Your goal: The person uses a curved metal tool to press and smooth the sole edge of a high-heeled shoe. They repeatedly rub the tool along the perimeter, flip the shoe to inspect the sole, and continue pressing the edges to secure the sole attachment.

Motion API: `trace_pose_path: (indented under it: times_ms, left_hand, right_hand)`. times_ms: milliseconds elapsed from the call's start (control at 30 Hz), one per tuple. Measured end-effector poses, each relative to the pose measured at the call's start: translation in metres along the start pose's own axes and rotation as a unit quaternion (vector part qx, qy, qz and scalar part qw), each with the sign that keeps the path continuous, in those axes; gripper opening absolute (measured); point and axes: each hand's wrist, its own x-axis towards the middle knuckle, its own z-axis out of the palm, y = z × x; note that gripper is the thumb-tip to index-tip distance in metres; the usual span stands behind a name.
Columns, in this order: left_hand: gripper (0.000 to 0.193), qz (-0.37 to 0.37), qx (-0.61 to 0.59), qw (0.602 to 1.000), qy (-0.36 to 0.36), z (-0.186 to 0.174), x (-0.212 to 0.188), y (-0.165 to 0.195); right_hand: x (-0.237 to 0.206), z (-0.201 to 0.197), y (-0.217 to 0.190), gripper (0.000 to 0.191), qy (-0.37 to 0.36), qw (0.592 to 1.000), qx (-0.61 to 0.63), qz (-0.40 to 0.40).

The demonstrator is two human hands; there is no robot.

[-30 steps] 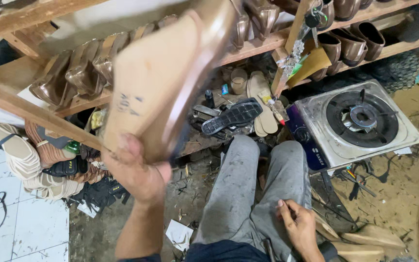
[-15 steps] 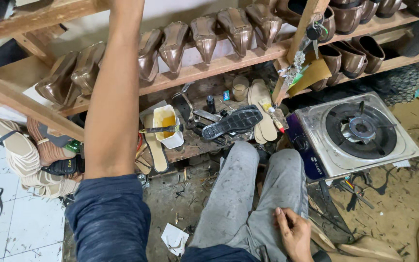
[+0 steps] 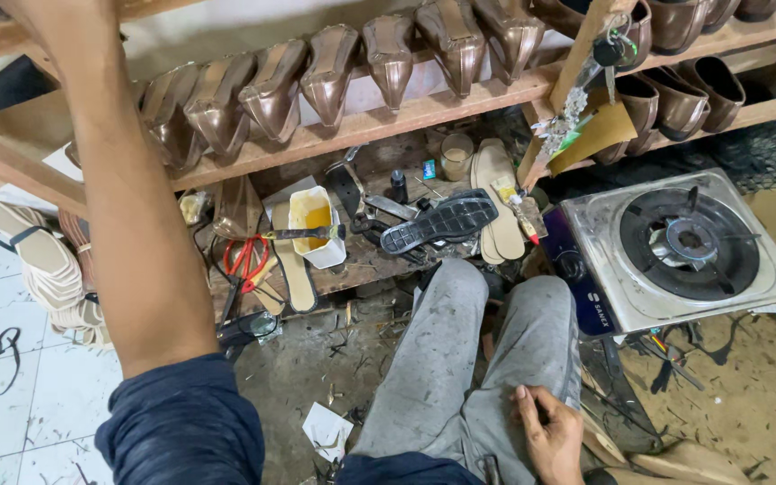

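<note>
My left arm stretches up at the left, and my left hand (image 3: 51, 13) sits at the frame's top edge by the upper wooden shelf; its fingers are cut off. My right hand (image 3: 545, 436) lies on my right thigh on the grey trousers and holds nothing. A row of bronze high-heeled shoes (image 3: 334, 81) stands toe-down on the wooden shelf (image 3: 388, 117) right of my left arm. Below, a white pot of yellow glue (image 3: 316, 224) has a brush lying across it.
Red-handled scissors (image 3: 246, 256), a black ridged sole (image 3: 437, 224) and tan insoles (image 3: 496, 198) lie on the low bench. A single-burner gas stove (image 3: 684, 247) stands at the right. A stack of pale soles (image 3: 38, 260) rests at the left on white tiles. Scraps litter the floor.
A second ago my left hand held a tan shoe up close, sole toward me. It then rose to the upper shelf; the shoe is no longer in view. My right hand stayed on my thigh.
</note>
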Motion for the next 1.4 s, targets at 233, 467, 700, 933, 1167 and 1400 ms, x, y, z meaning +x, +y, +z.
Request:
trace_pose_path:
  times_ms: [233,467,700,933,1167,1400]
  left_hand:
    - [0.063,-0.017,0.051,0.997,-0.048,0.006,-0.001,-0.01]
    - [0.068,0.244,0.01,0.968,-0.066,-0.052,-0.044,-0.009]
    - [0.073,0.365,-0.229,0.879,-0.206,-0.183,-0.181,0.005]
    - [0.077,0.237,-0.239,0.808,-0.484,-0.271,-0.329,-0.012]
    - [0.07,0.124,-0.115,0.749,-0.641,-0.298,-0.377,-0.01]
    - [0.066,-0.545,-0.27,0.543,-0.58,-0.252,-0.395,-0.049]
  right_hand:
    - [0.001,-0.002,-0.003,0.028,-0.02,0.999,-0.005,0.027]
    - [0.001,-0.006,-0.001,0.028,-0.025,0.998,-0.04,0.029]
    - [0.03,-0.023,-0.043,0.029,-0.136,0.977,0.135,0.098]
    - [0.06,-0.048,-0.138,0.068,-0.218,0.868,0.446,0.001]
    - [0.07,-0.029,-0.157,0.075,-0.08,0.916,0.393,0.005]
    - [0.08,-0.05,-0.145,0.061,-0.071,0.912,0.402,-0.04]
